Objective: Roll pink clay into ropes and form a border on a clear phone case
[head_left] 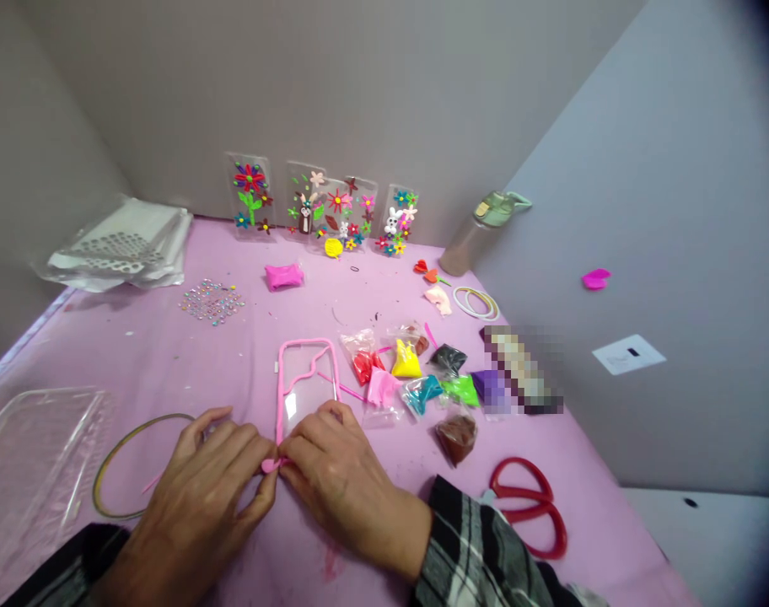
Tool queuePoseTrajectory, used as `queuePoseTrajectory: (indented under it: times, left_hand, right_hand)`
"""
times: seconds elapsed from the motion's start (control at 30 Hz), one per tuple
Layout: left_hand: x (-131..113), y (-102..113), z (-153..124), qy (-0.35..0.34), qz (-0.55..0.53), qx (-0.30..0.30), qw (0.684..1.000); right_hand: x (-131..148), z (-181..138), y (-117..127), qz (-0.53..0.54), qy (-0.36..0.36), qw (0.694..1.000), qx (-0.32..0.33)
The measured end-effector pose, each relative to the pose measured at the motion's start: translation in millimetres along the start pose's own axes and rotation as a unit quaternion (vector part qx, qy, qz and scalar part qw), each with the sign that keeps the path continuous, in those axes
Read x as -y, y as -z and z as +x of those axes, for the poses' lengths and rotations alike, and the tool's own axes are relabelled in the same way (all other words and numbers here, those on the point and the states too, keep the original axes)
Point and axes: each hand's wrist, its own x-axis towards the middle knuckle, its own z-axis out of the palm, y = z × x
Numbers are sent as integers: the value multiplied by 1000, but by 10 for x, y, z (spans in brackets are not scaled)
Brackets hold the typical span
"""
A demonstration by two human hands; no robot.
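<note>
You have both hands near the front edge of the bench (245, 346), which has a pink cloth top. Your left hand (211, 480) has its grip squeezed on a soft, bright pink clay strip (270, 465), with the round end poking out between finger and thumb. Your right hand (346, 480) pinches the same strip just beside it, though your fingers hide part of it. The strip is at the near left corner of a clear, flat plastic case (309, 396) with round corners. The case lies flat, close to the middle of the front edge. Pink clay runs around its rim, and a wavy pink line goes across it.

Beside your left wrist, a thin gold-brown hoop (97, 472) lies toward the left edge. To the right of the case are little clear bags of clay: red (362, 364), yellow (406, 361), light pink (383, 388) and more. A brown clay bag (457, 437) sits nearer to you. Scissors with red handles (560, 533) lie by the right edge, close to your right sleeve (479, 544). Clear cards with clay flowers (250, 201) stand along the far edge.
</note>
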Motion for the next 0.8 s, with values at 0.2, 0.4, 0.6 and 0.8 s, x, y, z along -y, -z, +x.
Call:
queuePoseTrajectory:
  times: [0.2,0.4,0.6,0.8]
  left_hand:
    - [36,39,14,-10,-17,39,999]
    - [171,153,-30,-38,-86,108,990]
    - [245,217,-34,-8,-92,121,988]
    - [109,133,-8,10,-81,75,994]
  right_hand:
    - [-13,-20,-35,-22,7,1000,0]
    - [-9,-2,21,-15,10,1000,18]
    - [-10,-8,28,-17,12,1000,19]
    - [2,3,45,-24,15,999,24]
